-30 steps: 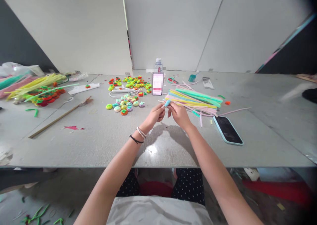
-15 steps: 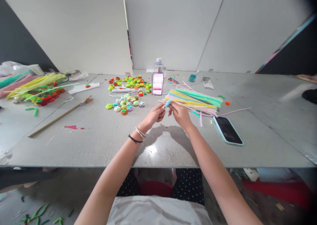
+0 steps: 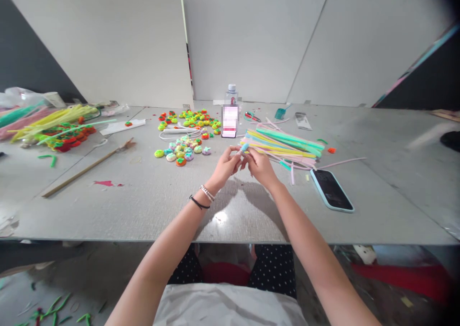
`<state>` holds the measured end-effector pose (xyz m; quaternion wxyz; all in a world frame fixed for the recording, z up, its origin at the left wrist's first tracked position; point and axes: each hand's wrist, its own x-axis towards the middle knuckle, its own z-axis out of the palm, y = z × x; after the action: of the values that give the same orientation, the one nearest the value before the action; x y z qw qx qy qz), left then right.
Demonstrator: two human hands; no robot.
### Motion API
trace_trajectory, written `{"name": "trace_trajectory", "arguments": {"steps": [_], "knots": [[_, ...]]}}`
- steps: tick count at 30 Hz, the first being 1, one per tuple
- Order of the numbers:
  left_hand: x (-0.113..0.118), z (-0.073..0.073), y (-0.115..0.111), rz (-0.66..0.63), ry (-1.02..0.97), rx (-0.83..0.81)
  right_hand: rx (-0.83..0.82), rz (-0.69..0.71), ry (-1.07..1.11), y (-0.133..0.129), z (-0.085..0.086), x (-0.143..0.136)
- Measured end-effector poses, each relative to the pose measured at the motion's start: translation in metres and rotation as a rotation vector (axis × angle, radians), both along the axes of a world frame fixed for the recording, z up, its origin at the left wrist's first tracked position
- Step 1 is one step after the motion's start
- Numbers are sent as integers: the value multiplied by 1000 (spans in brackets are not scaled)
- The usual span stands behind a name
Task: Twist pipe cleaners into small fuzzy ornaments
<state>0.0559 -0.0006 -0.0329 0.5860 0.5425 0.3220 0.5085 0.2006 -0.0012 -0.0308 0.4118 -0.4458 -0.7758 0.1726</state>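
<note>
A light blue coiled pipe cleaner point(image 3: 245, 148) sits between the fingertips of both hands, above the middle of the table. My left hand point(image 3: 226, 167) is closed, with thumb and forefinger pinching the coil's lower left side. From the other side my right hand point(image 3: 261, 167) is closed on it too, the fingertips meeting those of the left. The fingers partly hide the coil. Just beyond the right hand lies a bundle of pastel pipe cleaners point(image 3: 287, 144). Left of the hands is a cluster of small pastel fuzzy pieces point(image 3: 183, 151).
A phone with a lit screen point(image 3: 230, 121) leans before a bottle point(image 3: 232, 95). Another phone point(image 3: 332, 190) lies at right. Red, orange and green fuzzy pieces point(image 3: 196, 119) sit farther back. At left are a wooden stick point(image 3: 82, 171) and more pipe cleaners point(image 3: 53, 120).
My left fingers have risen and curled closer around the blue coil. The right fingers have drawn in against the left ones. The view has shifted slightly.
</note>
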Motion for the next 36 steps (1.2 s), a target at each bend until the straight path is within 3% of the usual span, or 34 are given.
{"name": "trace_trajectory", "arguments": {"steps": [6, 12, 17, 28, 36], "knots": [[1, 2, -2, -14, -52, 32, -98, 61, 111, -1, 2, -1], [1, 0, -1, 203, 57, 142, -111, 91, 118, 0, -3, -2], [1, 0, -2, 264, 68, 158, -117, 98, 134, -4, 1, -5], [-13, 14, 0, 239, -1, 115, -56, 108, 91, -5, 1, -7], [-11, 13, 1, 120, -46, 52, 28, 59, 19, -8, 5, -5]]}}
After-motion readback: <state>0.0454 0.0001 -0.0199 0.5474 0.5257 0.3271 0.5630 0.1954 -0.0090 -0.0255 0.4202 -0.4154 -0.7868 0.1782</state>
